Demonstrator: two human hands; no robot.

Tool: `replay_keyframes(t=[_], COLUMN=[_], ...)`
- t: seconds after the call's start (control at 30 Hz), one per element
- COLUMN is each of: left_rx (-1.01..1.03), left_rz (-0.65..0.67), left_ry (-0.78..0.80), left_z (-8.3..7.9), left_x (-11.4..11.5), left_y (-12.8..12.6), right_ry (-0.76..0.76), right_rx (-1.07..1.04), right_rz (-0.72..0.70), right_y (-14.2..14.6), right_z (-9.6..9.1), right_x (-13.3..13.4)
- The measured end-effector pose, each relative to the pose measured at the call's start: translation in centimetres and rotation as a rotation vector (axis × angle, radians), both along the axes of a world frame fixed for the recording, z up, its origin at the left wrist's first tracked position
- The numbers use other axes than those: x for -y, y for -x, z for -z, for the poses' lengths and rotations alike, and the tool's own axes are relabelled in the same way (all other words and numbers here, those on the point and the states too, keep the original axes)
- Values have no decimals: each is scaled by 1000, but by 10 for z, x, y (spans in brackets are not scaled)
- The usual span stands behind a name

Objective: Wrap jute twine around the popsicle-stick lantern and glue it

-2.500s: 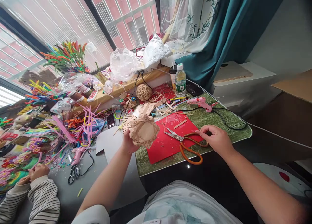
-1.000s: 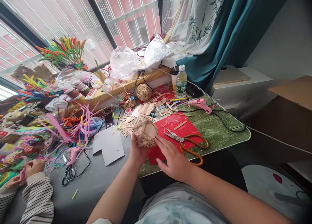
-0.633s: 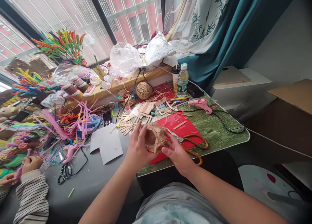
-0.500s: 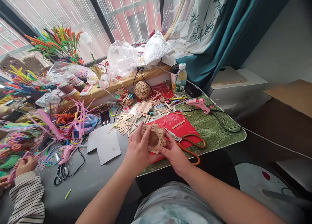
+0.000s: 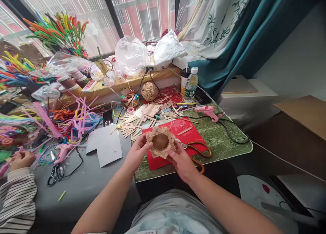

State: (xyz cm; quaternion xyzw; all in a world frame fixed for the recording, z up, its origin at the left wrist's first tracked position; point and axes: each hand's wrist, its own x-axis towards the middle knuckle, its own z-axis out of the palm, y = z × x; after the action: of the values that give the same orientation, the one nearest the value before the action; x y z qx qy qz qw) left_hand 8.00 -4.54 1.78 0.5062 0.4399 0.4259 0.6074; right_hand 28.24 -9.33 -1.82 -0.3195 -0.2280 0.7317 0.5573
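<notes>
Between my two hands is a star-shaped craft-stick box (image 5: pixel 161 155), its hollow inside facing up toward me. My left hand (image 5: pixel 139 151) grips its left rim, thumb on top. On the right side, my right hand (image 5: pixel 180 159) holds it with the thumb at the near right edge and the fingers underneath. Below the box lies a red sheet (image 5: pixel 193 133) with a single craft stick (image 5: pixel 184 131) on it. Scissors with orange-brown handles (image 5: pixel 201 149) rest close by my right hand, their blades partly hidden behind it.
Loose craft sticks (image 5: pixel 129 128) are heaped beyond the box. A pink glue gun (image 5: pixel 207 112) and a water bottle (image 5: pixel 191 86) stand on the green table at right. Grey card (image 5: pixel 108 147) lies at left. Another person's hand (image 5: pixel 22 160) is at the far left, near black-handled scissors (image 5: pixel 54 175).
My left hand has shifted from over the box to its left rim. The box now tilts so its opening shows more fully. The camera view has moved slightly.
</notes>
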Motion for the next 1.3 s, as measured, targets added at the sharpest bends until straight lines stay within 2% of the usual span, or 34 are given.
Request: replay_keyframes(t=[0.1,0.2,0.33,0.4,0.53,0.67,0.77,0.83,0.97,1.03,1.1,1.17,1.3], left_rx=[17,-16,-70,-66,-21,56,46,32,-20,-48,-62,-72,-89], left_rz=[-28,4,52,10,-81,-42,-43,-73,-132,-163,-187,-194,-162], left_ry=[-22,4,33,22,3,91,107,100,80,59,41,30,29], left_z=[-4,-9,-14,-12,-2,6,7,6,4,4,3,1,-1], left_x=[0,1,2,2,3,9,14,15,14,13,11,11,14], left_y=[2,8,10,9,6,4,4,6,11,13,14,15,12], right_ry=[-60,-94,-113,-93,-61,-59,-98,-192,-557,-693,-777,-866,-1052], right_rx=[80,183,220,227,169,125,220,409,960,1110,1162,1196,1368], right_rz=[-1,49,-29,-35,60,107,80,152,377,425,403,311,164], right_y=[-7,-17,-23,-21,-11,-7,-12,-19,-33,-39,-43,-42,-25], right_z=[0,-3,-8,-7,-3,-1,1,0,-8,-14,-20,-24,-28], right_x=[-4,-11,-15,-14,-10,-10,-13,-13,-13,-15,-19,-22,-22])
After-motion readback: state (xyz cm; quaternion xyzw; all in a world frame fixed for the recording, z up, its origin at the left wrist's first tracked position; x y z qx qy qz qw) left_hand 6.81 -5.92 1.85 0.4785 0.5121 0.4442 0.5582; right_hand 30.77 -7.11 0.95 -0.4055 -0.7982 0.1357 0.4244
